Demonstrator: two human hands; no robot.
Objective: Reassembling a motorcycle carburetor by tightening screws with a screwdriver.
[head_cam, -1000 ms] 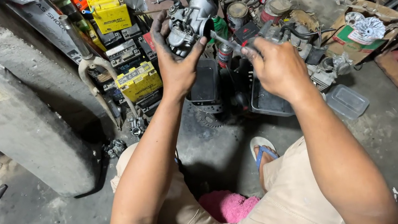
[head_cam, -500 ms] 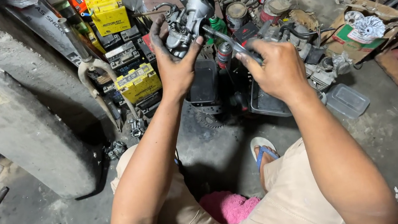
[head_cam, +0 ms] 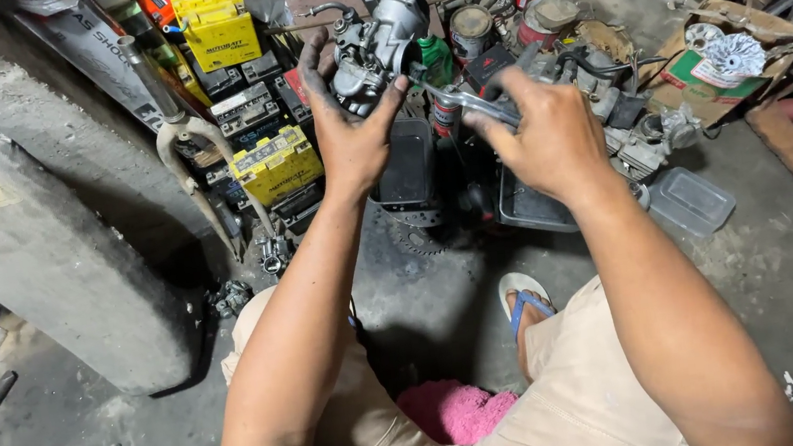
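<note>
- Carburetor [head_cam: 382,43]: grimy silver metal body, upper centre of frame, above the black tray [head_cam: 406,161].
- Left hand [head_cam: 353,136] clamped around it from below, arm extended.
- Right hand [head_cam: 547,134] gripping a metal wrench [head_cam: 463,104], tip at the carburetor.

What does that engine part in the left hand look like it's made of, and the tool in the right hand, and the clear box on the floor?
The carburetor in the left hand looks like cast metal, probably aluminium: dull silver-grey, grimy, lumpy molded shapes. The wrench in the right hand seems steel, with a smooth bright shine. The clear container looks like thin plastic: see-through, with rounded corners.
</note>
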